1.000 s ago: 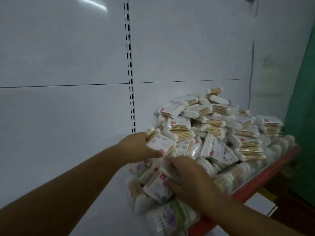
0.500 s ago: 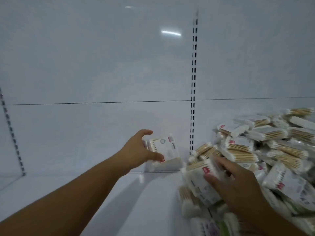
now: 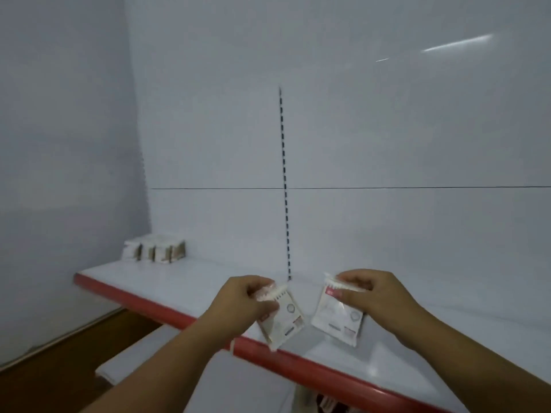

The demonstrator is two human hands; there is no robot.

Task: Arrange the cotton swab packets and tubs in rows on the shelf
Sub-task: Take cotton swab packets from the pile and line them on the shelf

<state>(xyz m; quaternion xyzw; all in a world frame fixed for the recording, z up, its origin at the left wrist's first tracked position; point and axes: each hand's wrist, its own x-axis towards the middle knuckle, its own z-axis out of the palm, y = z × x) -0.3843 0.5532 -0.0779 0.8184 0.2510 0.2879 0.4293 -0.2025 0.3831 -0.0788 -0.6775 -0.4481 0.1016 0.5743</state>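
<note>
**Two packets in hand over the shelf front: drop risk on the left**

I am watching the left hand pinching the left packet by its top edge. The right hand is pinching the right packet the same way. Both packets are hanging in the air, near each other but apart, below the slotted strip.

Risks, as I am judging them:
- The left packet is hanging over the red front edge of the shelf. The pinch is taking only a thin top edge, so a slip there would likely send it off the shelf.
- The right packet is hanging over the shelf surface, so a slip there would likely cost less.
- The row of packets is standing well apart, at about ten o'clock from the hands. Carrying two dangling packets that far is inviting a swing or a knock against the row.

Orientation:
- The left packet's long axis is running from the pinched top toward five o'clock.
- The right packet's long axis is running toward six or seven o'clock.
- Both printed faces are turning toward me, with the white swab tips uppermost.
</note>
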